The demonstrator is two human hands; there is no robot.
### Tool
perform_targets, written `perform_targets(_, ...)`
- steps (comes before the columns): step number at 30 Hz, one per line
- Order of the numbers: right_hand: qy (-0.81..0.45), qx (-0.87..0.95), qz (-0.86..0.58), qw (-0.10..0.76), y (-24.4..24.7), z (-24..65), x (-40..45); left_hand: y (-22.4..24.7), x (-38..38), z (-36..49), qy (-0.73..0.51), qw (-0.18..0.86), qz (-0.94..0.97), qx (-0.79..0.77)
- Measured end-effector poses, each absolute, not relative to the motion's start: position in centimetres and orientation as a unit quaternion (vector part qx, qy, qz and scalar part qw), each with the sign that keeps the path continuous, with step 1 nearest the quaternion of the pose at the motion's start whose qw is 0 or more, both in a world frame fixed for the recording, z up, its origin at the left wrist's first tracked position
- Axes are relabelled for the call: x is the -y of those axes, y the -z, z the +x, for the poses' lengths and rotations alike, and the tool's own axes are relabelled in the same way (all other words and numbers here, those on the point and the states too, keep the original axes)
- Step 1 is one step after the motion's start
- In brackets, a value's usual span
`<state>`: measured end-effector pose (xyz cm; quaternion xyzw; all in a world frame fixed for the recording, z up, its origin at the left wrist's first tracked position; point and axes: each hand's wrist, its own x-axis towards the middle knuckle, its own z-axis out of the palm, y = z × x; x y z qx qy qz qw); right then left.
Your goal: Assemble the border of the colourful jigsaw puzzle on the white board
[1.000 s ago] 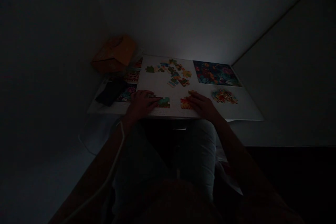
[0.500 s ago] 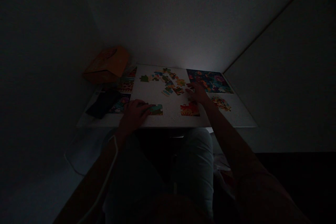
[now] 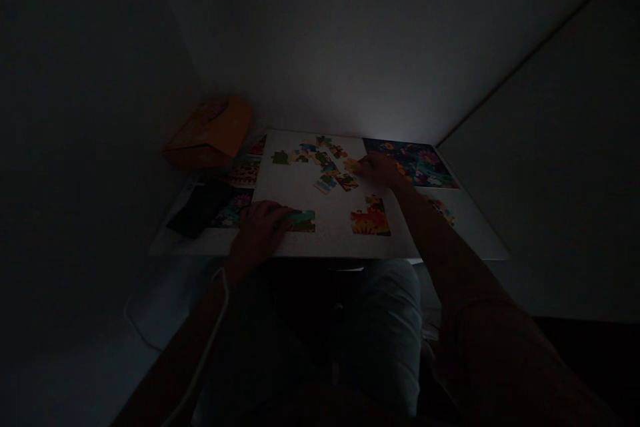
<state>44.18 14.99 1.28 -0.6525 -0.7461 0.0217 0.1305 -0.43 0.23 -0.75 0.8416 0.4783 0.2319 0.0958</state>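
In dim light, my left hand lies with its fingers stretched over the joined green puzzle pieces near the table's front edge, partly hiding them. My right hand is closed at a yellow puzzle piece, its fingertips on the piece's right edge. Several loose puzzle pieces are scattered left of that hand, some overlapping. Closer to me, a joined red and orange puzzle section lies flat on the white board.
An orange box stands at the back left. In front of it is a dark flat item. A colourful picture sheet lies at the back right, with a pile of pieces partly behind my right forearm. A wall rises behind the table.
My right hand has moved onto the yellow piece, its fingers drawing together, uncovering the top of the red section. My left hand stays over the green pieces. The view has shifted slightly.
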Motion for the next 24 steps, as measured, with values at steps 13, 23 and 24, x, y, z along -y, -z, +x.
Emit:
perform_targets(13, -0.068, 0.809, -0.533, 0.238, -2.4, 37.0, -2.4, -0.2, 0.1, 0.0, -0.223, 0.116, 0.833, -0.493)
perform_targets(23, -0.016, 0.825, -0.537, 0.175, -1.8, 34.7, 3.9, -0.1, -0.1, 0.3, -0.223, 0.1, 0.832, -0.497)
perform_targets(24, -0.014, 0.825, -0.538, 0.175, -1.7, 34.8, 4.1, -0.1, -0.1, 0.3, -0.223, 0.098, 0.832, -0.498)
